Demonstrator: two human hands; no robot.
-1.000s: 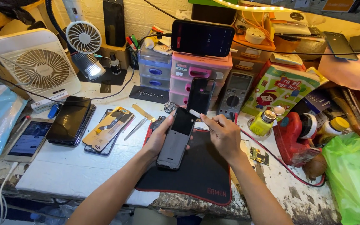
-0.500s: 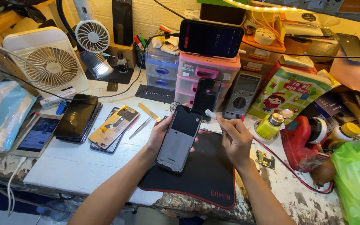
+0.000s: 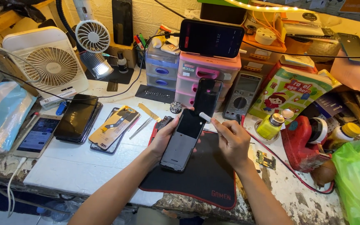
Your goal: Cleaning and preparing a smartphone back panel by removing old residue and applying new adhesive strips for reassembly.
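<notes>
— Over the black mat, where does the phone sit?

— I see it tilted in my left hand, fingers closed round its left edge, long axis running away from me.

— And the right hand?

— Just right of its top end, thumb and forefinger pinched shut on a small white piece touching the upper corner.

We see a worn white bench carrying a black mat, stacked phones, tweezers and a fan.
</notes>
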